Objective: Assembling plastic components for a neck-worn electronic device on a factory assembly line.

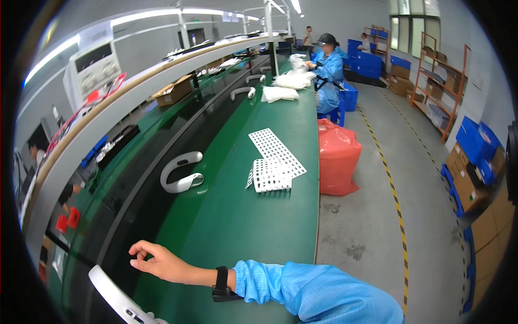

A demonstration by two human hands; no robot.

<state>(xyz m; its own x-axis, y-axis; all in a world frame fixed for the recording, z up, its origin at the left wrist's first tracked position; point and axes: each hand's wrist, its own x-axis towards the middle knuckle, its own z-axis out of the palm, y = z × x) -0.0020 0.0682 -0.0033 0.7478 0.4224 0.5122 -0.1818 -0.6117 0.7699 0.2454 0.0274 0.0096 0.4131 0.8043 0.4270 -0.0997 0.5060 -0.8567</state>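
My right hand (162,264), in a light-blue sleeve with a black band at the wrist, reaches left over the dark belt. Its fingers are loosely curled, thumb apart, and nothing shows between them. Just below it, a white curved device (116,297) with a small dark slot runs off the lower edge. Farther along lies a white C-shaped device (175,175), probably of the same kind. On the green bench top lie white sheets with rows of dark rounded patches, one flat (294,164) and one curled (272,181). My left hand is out of view.
A raised shelf (135,70) with a bench instrument (94,67) runs along the left. More white devices (243,93) lie farther up the line. A red bag (339,156) stands against the bench's right side. A seated co-worker in blue (329,70) is beyond white bags (294,78).
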